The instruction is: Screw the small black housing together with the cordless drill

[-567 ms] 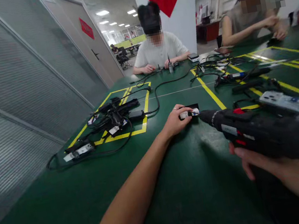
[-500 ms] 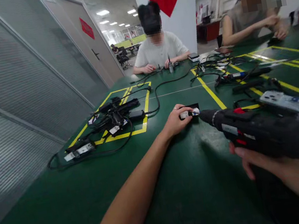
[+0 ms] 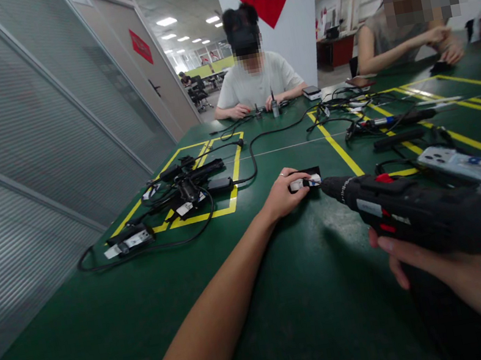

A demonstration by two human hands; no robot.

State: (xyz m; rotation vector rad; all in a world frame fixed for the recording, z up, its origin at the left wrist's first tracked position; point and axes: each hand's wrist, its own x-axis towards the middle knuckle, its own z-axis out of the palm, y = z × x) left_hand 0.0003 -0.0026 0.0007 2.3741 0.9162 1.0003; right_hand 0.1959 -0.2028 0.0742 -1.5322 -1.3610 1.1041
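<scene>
My right hand (image 3: 421, 253) is wrapped round the grip of a black cordless drill (image 3: 408, 209) with red details. The drill points left and its chuck end meets a small white part (image 3: 301, 184) lying on the table. My left hand (image 3: 287, 192), a ring on one finger, has its fingers closed on that white part. A flat black piece (image 3: 312, 171) shows just behind the part. The contact between the drill's tip and the part is too small to make out.
On the green table (image 3: 264, 312), black adapters and cables (image 3: 189, 189) lie inside yellow tape at left. More cables and tools (image 3: 392, 120) lie at right, near a pale power strip (image 3: 461, 163). Two people sit across, one in a white shirt (image 3: 258, 81).
Almost nothing differs. Both hands, the drill and the white part keep their places; the view has shifted very slightly.
</scene>
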